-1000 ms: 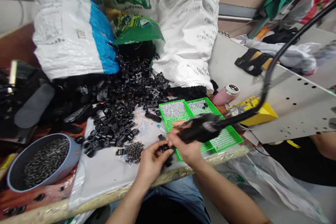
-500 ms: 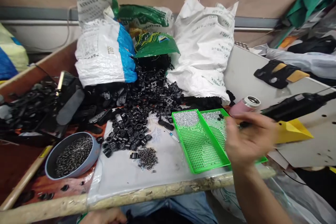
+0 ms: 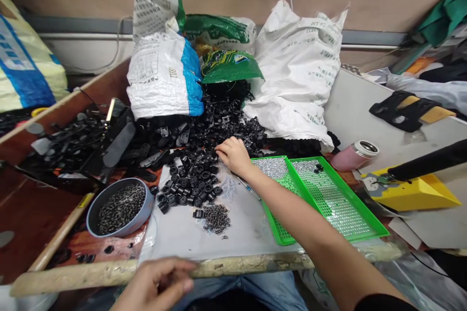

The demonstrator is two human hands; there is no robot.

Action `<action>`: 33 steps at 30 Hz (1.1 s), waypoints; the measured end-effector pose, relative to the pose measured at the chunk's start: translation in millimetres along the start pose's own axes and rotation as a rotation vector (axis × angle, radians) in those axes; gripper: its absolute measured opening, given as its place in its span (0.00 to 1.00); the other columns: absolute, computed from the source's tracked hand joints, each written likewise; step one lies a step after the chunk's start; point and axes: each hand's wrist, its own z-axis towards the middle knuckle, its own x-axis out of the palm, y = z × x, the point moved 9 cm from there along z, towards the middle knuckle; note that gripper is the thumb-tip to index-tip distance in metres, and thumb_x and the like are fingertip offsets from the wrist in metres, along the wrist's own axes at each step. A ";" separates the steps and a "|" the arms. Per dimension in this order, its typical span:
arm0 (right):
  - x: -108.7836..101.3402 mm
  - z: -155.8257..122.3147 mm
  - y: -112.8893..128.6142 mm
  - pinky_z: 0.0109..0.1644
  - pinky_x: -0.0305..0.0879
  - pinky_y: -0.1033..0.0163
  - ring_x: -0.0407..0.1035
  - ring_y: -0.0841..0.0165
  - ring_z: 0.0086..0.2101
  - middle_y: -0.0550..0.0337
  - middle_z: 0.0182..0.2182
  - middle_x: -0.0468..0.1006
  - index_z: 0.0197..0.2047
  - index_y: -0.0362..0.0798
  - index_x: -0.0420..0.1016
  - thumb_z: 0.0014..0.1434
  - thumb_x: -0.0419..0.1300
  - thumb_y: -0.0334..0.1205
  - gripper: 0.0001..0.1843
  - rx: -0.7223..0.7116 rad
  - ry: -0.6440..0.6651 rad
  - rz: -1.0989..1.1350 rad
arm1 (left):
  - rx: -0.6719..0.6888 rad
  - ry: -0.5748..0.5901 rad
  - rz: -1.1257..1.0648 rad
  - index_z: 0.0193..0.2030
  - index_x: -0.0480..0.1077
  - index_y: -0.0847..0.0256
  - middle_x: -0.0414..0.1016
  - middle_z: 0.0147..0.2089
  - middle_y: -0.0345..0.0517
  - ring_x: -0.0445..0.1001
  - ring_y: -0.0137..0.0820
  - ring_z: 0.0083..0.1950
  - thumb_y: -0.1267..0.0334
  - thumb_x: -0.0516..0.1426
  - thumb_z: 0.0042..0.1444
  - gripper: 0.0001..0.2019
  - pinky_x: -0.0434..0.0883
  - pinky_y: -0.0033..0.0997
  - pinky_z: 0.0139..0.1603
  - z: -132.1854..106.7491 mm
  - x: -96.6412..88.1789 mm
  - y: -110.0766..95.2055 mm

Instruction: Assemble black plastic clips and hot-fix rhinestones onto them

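Hovering just above the wooden table edge, the left hand is blurred, its fingers loosely half-open, and it seems to hold nothing. Ahead of those fingers, on a white plastic sheet, lies a small heap of dark metal studs. The right hand reaches out over the sheet, its fingers curled downward at the edge of the loose black plastic rings; whether they grip one, I cannot tell. Those rings sit just left of the right fingertips. They look light and stiff and could roll apart easily, so their outer rims seem the likeliest place to pinch them. Further left of the fingers, a grey bowl holds more studs. To the right of the right hand lies a green perforated tray, with silver rhinestones spread in its far corner; these look tiny and slippery. Farther right, a black heat wand rests on a yellow stand, near a pink flask. Beyond the fingers, black plastic parts spill from a green bag, between a blue-and-white woven sack and a white woven sack.
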 end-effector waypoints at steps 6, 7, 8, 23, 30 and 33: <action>-61.1 -47.7 44.0 0.46 0.60 0.53 0.71 0.61 0.40 0.56 0.36 0.81 0.47 0.54 0.81 0.69 0.57 0.38 0.11 -0.276 -0.294 0.114 | 0.109 -0.223 -0.717 0.57 0.77 0.58 0.84 0.50 0.55 0.81 0.45 0.51 0.41 0.64 0.54 0.30 0.78 0.43 0.51 58.1 -17.2 -53.4; -64.5 -58.7 54.1 0.45 0.61 0.53 0.72 0.62 0.40 0.57 0.36 0.82 0.47 0.55 0.80 0.68 0.57 0.37 0.11 -0.346 -0.303 0.120 | 0.109 -0.183 -0.845 0.57 0.76 0.58 0.84 0.49 0.55 0.82 0.45 0.50 0.42 0.66 0.53 0.30 0.78 0.43 0.50 68.9 -10.3 -58.6; -65.3 -68.7 62.8 0.45 0.62 0.54 0.73 0.63 0.39 0.58 0.36 0.82 0.48 0.56 0.80 0.68 0.58 0.36 0.11 -0.408 -0.297 0.124 | 0.113 -0.154 -0.938 0.56 0.76 0.59 0.84 0.47 0.53 0.83 0.44 0.48 0.44 0.67 0.51 0.29 0.79 0.42 0.48 78.5 -4.3 -63.4; -66.5 -88.4 53.4 0.44 0.68 0.52 0.77 0.62 0.39 0.57 0.35 0.84 0.45 0.54 0.81 0.65 0.59 0.32 0.11 -0.281 -0.369 0.173 | 0.231 -0.487 -0.587 0.77 0.46 0.56 0.84 0.40 0.45 0.83 0.34 0.35 0.52 0.66 0.57 0.47 0.79 0.30 0.33 112.0 -28.7 -76.2; -69.1 -91.0 70.8 0.50 0.71 0.49 0.77 0.60 0.50 0.55 0.44 0.84 0.47 0.55 0.81 0.65 0.59 0.33 0.12 -0.373 -0.195 0.351 | 0.149 0.053 -0.931 0.64 0.71 0.53 0.80 0.35 0.39 0.80 0.28 0.32 0.58 0.69 0.53 0.30 0.77 0.28 0.37 101.7 12.9 -91.3; -61.6 -91.7 63.3 0.52 0.72 0.52 0.77 0.62 0.48 0.54 0.45 0.84 0.47 0.52 0.80 0.66 0.57 0.32 0.11 -0.245 -0.086 0.460 | 0.154 -0.002 -0.939 0.62 0.72 0.54 0.77 0.31 0.35 0.77 0.26 0.33 0.61 0.70 0.51 0.30 0.74 0.24 0.36 97.8 8.0 -85.4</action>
